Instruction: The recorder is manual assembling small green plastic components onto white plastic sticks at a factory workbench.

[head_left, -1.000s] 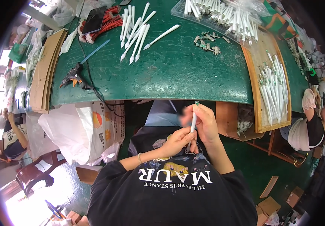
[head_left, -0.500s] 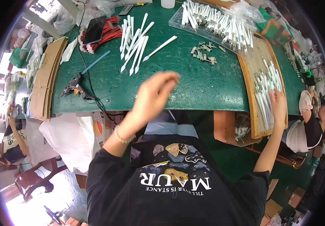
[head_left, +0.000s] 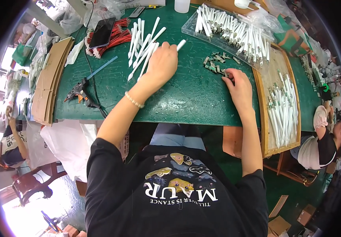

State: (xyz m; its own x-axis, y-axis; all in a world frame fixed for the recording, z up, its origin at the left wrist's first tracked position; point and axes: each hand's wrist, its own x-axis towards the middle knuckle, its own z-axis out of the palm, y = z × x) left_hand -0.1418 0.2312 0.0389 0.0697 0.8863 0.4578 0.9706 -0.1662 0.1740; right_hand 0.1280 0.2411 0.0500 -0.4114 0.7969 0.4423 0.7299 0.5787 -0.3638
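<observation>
My left hand (head_left: 163,63) is closed over a slim white candle-shaped stick (head_left: 181,45), one end of which sticks out past the fingers. Several more white candle-shaped sticks (head_left: 138,44) with pointed tips lie spread just left of that hand. At the right, the thumb and fingers of my right hand (head_left: 239,87) pinch a small circuit board (head_left: 226,73) at the near edge of a loose pile of such boards (head_left: 216,59). The fingers partly cover that piece.
A clear plastic tray (head_left: 190,28) full of white sticks stands at the back. To the right is a wood-framed tray (head_left: 262,112) with sticks. Left lie a glue gun (head_left: 79,94), a phone (head_left: 102,32), red wires (head_left: 119,37) and cardboard sheets (head_left: 52,79). Other people sit at both sides.
My right hand has left the wood-framed tray and moved left to the circuit boards. My left hand has reached forward and closed on the separate white stick.
</observation>
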